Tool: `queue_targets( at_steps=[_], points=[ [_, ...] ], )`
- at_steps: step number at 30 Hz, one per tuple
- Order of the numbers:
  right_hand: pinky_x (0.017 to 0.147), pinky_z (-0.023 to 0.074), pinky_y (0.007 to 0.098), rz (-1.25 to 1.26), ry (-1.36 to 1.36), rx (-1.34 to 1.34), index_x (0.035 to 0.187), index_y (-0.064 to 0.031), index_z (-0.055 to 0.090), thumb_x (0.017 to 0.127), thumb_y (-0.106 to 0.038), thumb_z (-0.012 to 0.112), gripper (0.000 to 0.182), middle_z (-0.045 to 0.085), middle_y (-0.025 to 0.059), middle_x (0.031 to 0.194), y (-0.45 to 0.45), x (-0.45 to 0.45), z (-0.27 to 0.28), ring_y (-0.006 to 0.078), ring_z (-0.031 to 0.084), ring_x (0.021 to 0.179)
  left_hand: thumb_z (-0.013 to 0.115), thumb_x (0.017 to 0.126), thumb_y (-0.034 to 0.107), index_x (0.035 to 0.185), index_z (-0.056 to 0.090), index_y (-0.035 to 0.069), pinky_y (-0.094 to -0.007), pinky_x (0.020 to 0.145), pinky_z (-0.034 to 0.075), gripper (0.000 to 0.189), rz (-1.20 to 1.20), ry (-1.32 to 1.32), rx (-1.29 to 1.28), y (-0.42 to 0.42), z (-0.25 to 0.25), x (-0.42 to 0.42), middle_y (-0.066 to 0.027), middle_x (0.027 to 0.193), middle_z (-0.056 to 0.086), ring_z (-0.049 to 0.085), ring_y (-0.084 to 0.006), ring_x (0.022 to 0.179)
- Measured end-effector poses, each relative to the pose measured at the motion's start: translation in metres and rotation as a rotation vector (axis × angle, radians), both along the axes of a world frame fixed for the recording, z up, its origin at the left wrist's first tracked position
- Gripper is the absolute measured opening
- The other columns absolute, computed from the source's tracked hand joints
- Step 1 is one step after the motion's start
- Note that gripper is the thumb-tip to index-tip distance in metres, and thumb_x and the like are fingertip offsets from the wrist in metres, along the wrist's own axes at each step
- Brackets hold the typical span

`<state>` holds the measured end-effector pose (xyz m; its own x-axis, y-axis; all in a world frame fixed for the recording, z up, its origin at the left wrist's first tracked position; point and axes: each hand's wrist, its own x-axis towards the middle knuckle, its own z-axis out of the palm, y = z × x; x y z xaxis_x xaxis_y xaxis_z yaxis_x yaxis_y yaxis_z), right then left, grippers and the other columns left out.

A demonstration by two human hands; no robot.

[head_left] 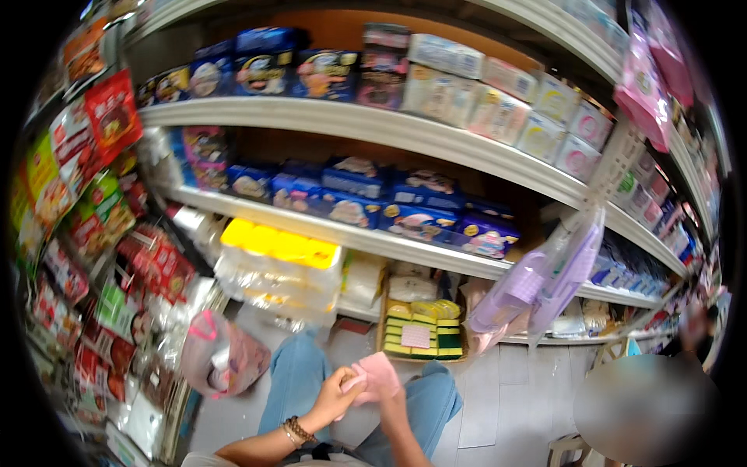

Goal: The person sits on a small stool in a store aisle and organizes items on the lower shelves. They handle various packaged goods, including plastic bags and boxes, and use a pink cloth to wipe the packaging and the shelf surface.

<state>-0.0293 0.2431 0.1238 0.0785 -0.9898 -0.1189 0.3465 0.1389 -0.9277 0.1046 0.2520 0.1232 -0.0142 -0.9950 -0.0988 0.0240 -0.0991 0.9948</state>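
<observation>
Both of my hands are together between my knees, over a folded pink cloth [375, 369]. My left hand [337, 390], with a beaded bracelet [300, 429] at its wrist, grips the cloth's left side with bent fingers. My right hand [390, 392] holds the cloth from the right, and the cloth covers most of its fingers. Just beyond my hands sits a box of yellow and green sponges [420, 335], with a pale pink piece [416, 337] lying on top.
Before me rise shelves [350, 119] of blue packs [420, 219] and pale packs [440, 87]. A pink-trimmed bin [224, 353] stands by my left knee. Snack packets [154, 262] hang at left, purple bagged items [525, 286] at right. A blurred patch covers the lower right, near a stool [569, 449].
</observation>
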Motion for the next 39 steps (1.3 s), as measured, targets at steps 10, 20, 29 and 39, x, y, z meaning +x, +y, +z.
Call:
queue_targets(
  at_steps=[10, 20, 29, 39],
  points=[
    [0.073, 0.0488, 0.026, -0.263, -0.074, 0.16, 0.101, -0.0042, 0.055, 0.084, -0.004, 0.053, 0.017, 0.061, 0.0057, 0.1, 0.033, -0.007, -0.003, 0.0143, 0.059, 0.084, 0.054, 0.092, 0.012, 0.095, 0.046, 0.006, -0.0196, 0.068, 0.038, 0.011, 0.358, 0.425, -0.091, 0.055, 0.007, 0.05, 0.0007, 0.088, 0.05, 0.044, -0.0038, 0.078],
    [0.096, 0.041, 0.0428, 0.032, -0.154, 0.315, 0.139, -0.0154, 0.024, 0.092, -0.04, 0.051, 0.059, 0.042, 0.0134, 0.129, 0.051, 0.014, 0.008, 0.028, 0.041, 0.121, 0.047, 0.094, 0.02, 0.109, 0.045, 0.006, -0.0247, 0.077, 0.044, 0.021, 0.265, 0.586, 0.05, 0.055, 0.039, 0.051, -0.0046, 0.096, 0.053, 0.052, -0.009, 0.088],
    [0.095, 0.0446, 0.0366, 0.251, -0.443, 0.372, 0.13, -0.0023, 0.042, 0.093, -0.05, 0.039, 0.06, 0.053, 0.0146, 0.123, 0.055, 0.029, 0.003, 0.0278, 0.053, 0.111, 0.048, 0.094, 0.021, 0.113, 0.045, -0.001, -0.0244, 0.085, 0.041, 0.029, -0.084, 0.633, 0.096, 0.068, 0.025, 0.033, -0.005, 0.104, 0.05, 0.048, -0.0088, 0.096],
    [0.084, 0.0442, 0.0371, -0.135, -0.086, 0.209, 0.118, 0.0027, 0.045, 0.095, -0.037, 0.038, 0.046, 0.057, 0.0159, 0.105, 0.044, 0.013, 0.02, 0.026, 0.055, 0.091, 0.06, 0.086, 0.007, 0.105, 0.044, 0.0, -0.0226, 0.067, 0.047, 0.025, 0.191, 0.497, 0.038, 0.077, 0.001, 0.043, -0.0063, 0.089, 0.055, 0.056, -0.0103, 0.075]
  ],
)
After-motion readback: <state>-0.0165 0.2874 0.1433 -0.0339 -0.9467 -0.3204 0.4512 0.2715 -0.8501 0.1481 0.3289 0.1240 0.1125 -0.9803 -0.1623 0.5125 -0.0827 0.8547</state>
